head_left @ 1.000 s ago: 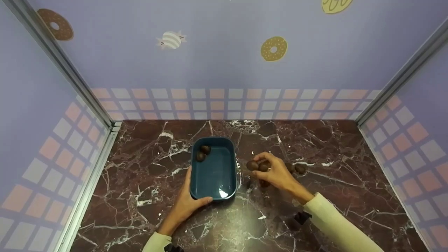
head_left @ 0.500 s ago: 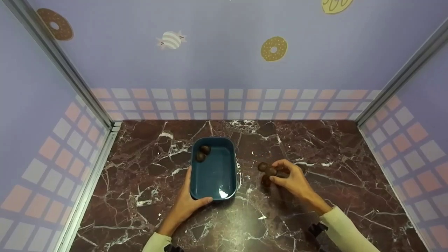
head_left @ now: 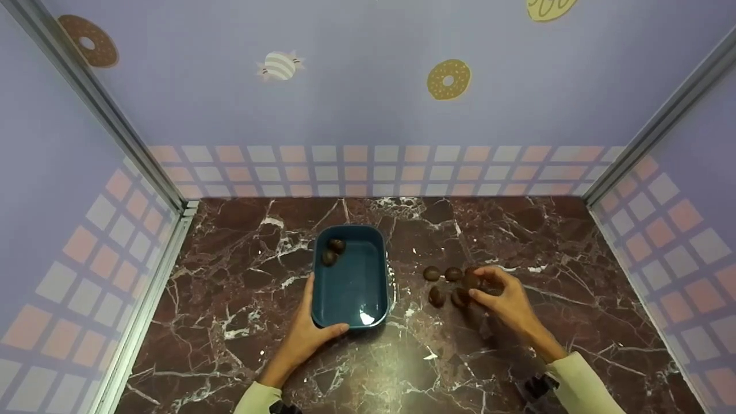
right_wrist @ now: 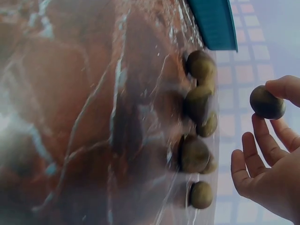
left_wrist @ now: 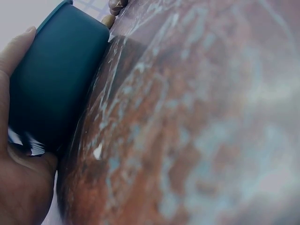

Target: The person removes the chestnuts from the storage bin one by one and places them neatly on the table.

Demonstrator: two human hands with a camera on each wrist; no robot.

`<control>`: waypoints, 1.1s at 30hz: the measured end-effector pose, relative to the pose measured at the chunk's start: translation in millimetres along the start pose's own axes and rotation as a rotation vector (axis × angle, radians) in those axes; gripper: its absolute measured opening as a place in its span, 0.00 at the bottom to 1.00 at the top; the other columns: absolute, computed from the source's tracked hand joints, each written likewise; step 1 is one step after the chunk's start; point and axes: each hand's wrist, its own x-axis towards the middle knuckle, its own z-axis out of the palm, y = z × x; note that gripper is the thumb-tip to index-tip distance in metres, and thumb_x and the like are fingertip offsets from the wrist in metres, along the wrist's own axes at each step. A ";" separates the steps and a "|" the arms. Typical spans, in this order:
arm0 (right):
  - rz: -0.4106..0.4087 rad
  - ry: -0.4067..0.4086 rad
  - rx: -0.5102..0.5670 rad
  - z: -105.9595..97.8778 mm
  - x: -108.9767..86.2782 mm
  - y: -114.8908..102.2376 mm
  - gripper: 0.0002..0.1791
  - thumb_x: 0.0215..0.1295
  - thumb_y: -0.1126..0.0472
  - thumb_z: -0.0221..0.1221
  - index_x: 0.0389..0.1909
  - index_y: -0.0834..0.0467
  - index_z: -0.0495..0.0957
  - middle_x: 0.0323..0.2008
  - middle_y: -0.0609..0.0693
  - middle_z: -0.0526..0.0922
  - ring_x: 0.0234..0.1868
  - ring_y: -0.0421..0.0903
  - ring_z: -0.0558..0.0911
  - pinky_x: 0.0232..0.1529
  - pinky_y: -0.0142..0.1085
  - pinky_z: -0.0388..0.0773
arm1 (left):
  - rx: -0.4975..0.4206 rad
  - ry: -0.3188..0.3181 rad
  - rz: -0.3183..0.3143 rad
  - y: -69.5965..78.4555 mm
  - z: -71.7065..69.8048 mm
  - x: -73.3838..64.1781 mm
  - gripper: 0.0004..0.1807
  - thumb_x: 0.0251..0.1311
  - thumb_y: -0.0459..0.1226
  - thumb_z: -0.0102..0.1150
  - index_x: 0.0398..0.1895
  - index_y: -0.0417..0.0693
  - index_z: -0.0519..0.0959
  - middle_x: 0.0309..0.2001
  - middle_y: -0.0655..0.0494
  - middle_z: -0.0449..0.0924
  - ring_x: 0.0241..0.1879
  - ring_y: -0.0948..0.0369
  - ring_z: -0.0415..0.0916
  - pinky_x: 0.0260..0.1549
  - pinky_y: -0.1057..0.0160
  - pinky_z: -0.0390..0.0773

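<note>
My right hand pinches a dark brown egg-shaped ball between thumb and fingertips. The right wrist view has this ball raised off the tabletop. Several like balls lie on the table in a loose cluster beside and left of that hand, some perhaps hidden behind its fingers. My left hand holds a deep blue rectangular dish by its near left corner, thumb at the near wall and fingers along the left side. Two more brown balls sit in the dish's far left corner, touching each other.
The table is dark red marble-patterned with white veins. A purple wall with a pink and white checked band stands behind it. Side panels with metal rails border the table at left and right.
My right hand has shifted to the right with the ball it pinches, uncovering balls that its fingers hid. My left hand and the dish have stayed in place.
</note>
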 end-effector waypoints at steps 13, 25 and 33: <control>0.018 0.067 -0.036 -24.8 -8.9 22.0 0.24 0.65 0.73 0.75 0.61 0.67 0.84 0.54 0.63 0.87 0.52 0.48 0.86 0.49 0.30 0.83 | 0.007 0.007 0.010 0.1 -0.1 0.2 0.76 0.51 0.42 0.90 0.93 0.48 0.40 0.89 0.38 0.45 0.86 0.39 0.49 0.78 0.32 0.54; 0.032 0.089 -0.132 -45.3 -22.3 38.5 0.23 0.67 0.67 0.77 0.61 0.67 0.84 0.52 0.63 0.88 0.47 0.41 0.87 0.47 0.26 0.81 | 0.004 0.008 0.030 -1.8 0.4 1.6 0.76 0.51 0.42 0.90 0.93 0.50 0.41 0.89 0.38 0.46 0.86 0.39 0.49 0.79 0.32 0.54; 0.078 0.073 -0.310 -55.7 -28.1 40.4 0.23 0.67 0.62 0.78 0.61 0.63 0.85 0.54 0.64 0.89 0.55 0.63 0.88 0.58 0.48 0.81 | 0.001 0.016 0.027 -4.2 1.0 1.8 0.76 0.51 0.41 0.90 0.93 0.50 0.41 0.89 0.38 0.47 0.85 0.40 0.52 0.79 0.33 0.55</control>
